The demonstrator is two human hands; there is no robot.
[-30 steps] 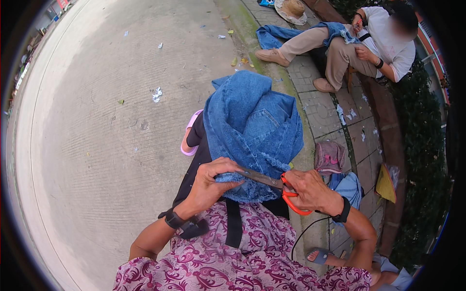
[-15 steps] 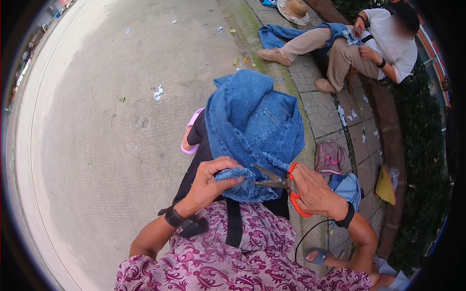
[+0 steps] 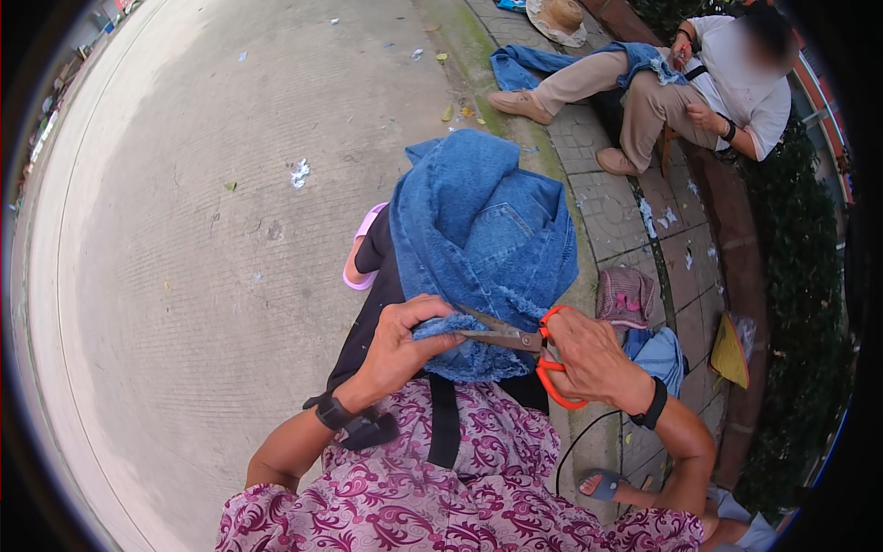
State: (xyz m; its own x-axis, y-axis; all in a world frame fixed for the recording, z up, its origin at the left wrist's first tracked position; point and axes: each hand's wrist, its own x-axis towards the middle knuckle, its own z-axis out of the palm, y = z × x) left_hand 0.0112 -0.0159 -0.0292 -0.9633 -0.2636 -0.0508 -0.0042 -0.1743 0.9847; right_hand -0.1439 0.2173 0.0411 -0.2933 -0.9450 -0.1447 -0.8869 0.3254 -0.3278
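Note:
Blue denim jeans [image 3: 506, 235] lie bunched across my lap, one pocket showing on top. My left hand [image 3: 397, 345] pinches their frayed, whitish edge between thumb and fingers. Orange-handled scissors [image 3: 526, 341] are in my right hand [image 3: 593, 359], its fingers through the handle loops. Their blades point left, slightly apart, with the tips close to my left thumb and fingertips at the frayed denim. Whether fabric lies between the blades cannot be made out.
At the upper right a seated person [image 3: 736, 92] works on other denim. A pink-mauve woven bag [image 3: 625, 297], folded light denim [image 3: 660, 357] and a yellow item [image 3: 729, 352] lie on the paving at my right. A straw hat [image 3: 558, 18] rests farther off; scraps dot the ground.
The scissors have moved left, bringing their blades nearer my left fingertips, and the blades have closed somewhat. My left hand keeps its pinch. The other person's lower hand has shifted off their denim.

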